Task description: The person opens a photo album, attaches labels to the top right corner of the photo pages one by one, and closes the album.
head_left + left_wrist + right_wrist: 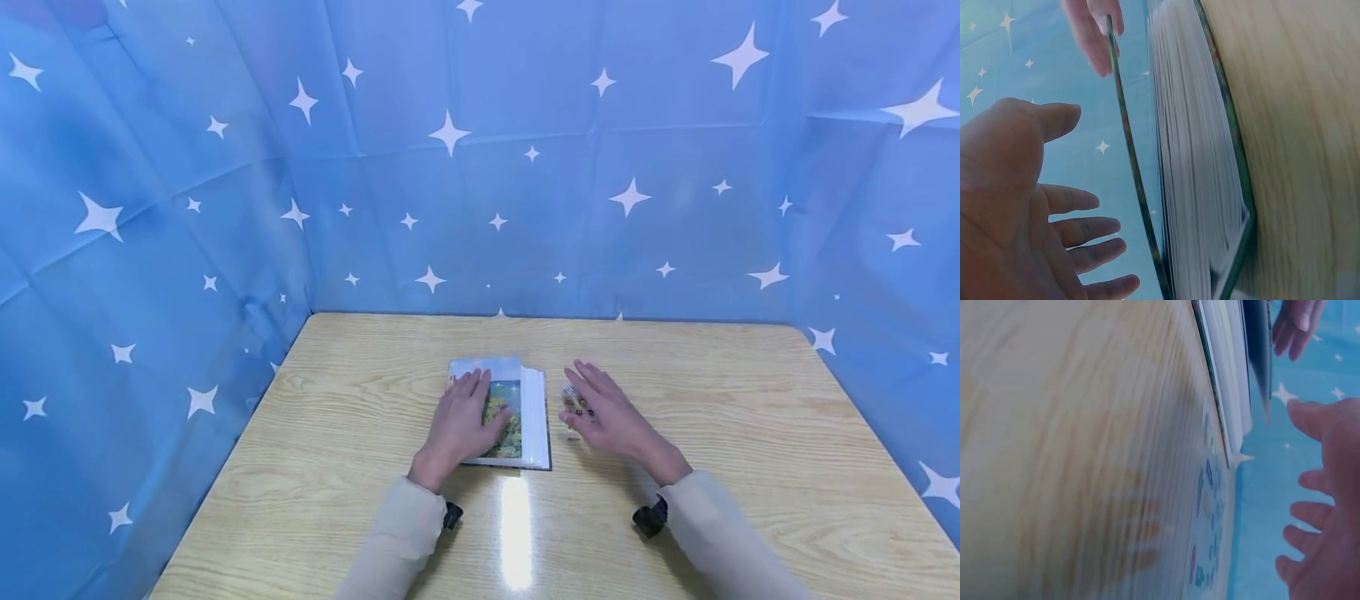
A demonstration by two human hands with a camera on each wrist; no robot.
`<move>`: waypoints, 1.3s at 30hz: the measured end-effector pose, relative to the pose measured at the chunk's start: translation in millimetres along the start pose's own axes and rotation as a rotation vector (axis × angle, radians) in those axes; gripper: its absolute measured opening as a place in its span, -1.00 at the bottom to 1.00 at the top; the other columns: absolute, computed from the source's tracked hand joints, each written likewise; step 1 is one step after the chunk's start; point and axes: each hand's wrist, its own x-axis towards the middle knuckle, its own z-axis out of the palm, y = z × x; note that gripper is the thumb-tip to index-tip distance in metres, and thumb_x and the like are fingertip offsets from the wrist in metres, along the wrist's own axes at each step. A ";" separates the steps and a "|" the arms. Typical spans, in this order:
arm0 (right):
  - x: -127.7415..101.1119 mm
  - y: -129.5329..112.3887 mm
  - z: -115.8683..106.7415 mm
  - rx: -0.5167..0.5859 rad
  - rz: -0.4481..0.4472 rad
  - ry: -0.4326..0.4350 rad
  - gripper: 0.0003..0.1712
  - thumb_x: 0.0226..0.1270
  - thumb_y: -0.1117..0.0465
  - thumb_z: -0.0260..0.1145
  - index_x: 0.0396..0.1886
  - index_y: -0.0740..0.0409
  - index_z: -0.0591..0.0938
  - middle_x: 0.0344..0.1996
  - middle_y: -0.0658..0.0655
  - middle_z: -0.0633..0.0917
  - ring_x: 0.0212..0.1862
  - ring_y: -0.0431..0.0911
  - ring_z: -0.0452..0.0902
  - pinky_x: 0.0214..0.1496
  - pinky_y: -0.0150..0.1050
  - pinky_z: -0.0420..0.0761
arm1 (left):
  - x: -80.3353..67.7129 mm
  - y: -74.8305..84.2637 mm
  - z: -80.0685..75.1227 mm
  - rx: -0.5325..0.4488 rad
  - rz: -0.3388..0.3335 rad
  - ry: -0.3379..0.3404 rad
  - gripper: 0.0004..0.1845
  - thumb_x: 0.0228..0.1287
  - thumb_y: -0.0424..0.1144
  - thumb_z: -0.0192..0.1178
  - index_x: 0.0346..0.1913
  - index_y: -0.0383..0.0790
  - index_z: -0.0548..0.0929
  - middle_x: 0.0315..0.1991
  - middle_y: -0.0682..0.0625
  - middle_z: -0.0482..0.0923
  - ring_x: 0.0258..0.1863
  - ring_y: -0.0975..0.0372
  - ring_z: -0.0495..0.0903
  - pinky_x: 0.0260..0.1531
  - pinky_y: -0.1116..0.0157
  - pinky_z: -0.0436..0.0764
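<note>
- So there's a thick book lying flat near the middle of a light wooden table, landscape picture on the front cover, page edges facing the right side.
- Left hand is spread over the cover with fingers straight, not gripping anything. The left wrist view shows the cover lifted a bit off the page block, and the palm looks slightly off it there, so whether it actually touches I can't tell.
- Right hand hangs just right of the book, fingers relaxed and spread, holding nothing.
- Under that right hand there's a small flat sticker sheet with little colourful shapes, lying on the table just beside the book. The right wrist view shows it flat on the wood, hand above it and not touching.
- Both arms are in beige sleeves.
- Blue cloth with white stars hangs around the table on three sides.
</note>
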 end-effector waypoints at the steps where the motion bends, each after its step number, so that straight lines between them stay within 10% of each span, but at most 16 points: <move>1: 0.9 -0.9 1.2 0.002 -0.008 -0.001 -0.15 0.42 0.01 0.28 0.51 0.34 0.19 0.51 0.41 0.13 0.52 0.33 -0.05 0.49 0.31 -0.03 | 0.7 1.4 1.1 0.003 0.002 0.001 -0.22 0.44 0.15 0.03 0.51 -0.30 0.20 0.48 -0.27 0.21 0.49 -0.09 0.15 0.44 -0.07 0.18; 39: 23.4 -24.5 29.1 0.002 -0.101 -0.243 -0.16 0.42 -0.02 0.27 0.53 0.24 0.19 0.52 0.34 0.15 0.50 0.26 0.09 0.49 0.26 0.05 | 9.6 28.6 23.5 0.147 -0.064 -0.048 -0.10 0.34 0.13 0.17 0.57 -0.17 0.06 0.49 -0.32 0.16 0.48 -0.15 0.14 0.44 -0.13 0.14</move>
